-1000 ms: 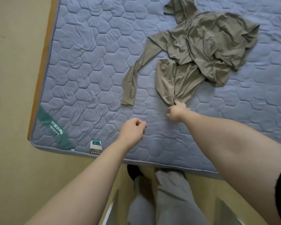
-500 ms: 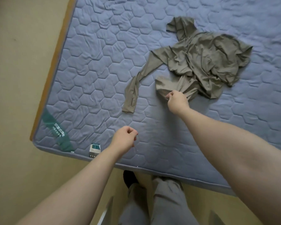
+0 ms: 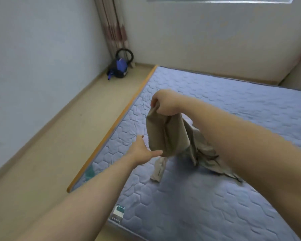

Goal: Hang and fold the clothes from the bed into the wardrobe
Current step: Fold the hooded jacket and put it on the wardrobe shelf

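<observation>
A khaki long-sleeved garment [image 3: 165, 134] hangs above the blue quilted mattress [image 3: 189, 197]. My right hand [image 3: 163, 103] grips its upper edge and holds it up. The lower folds and one sleeve trail down onto the mattress. My left hand [image 3: 142, 150] reaches in from the left with straight fingers and touches the hanging cloth near its lower edge. My right forearm hides part of the garment. No wardrobe is in view.
The mattress has an orange left edge [image 3: 111, 131] beside a beige floor strip [image 3: 50, 153]. A blue vacuum cleaner [image 3: 120, 68] sits in the far corner under a curtain [image 3: 115, 25]. White walls stand at the left and behind.
My right hand has lifted the garment off the mattress. My left hand has uncurled and moved to the cloth. The view has tilted up toward the room's corner.
</observation>
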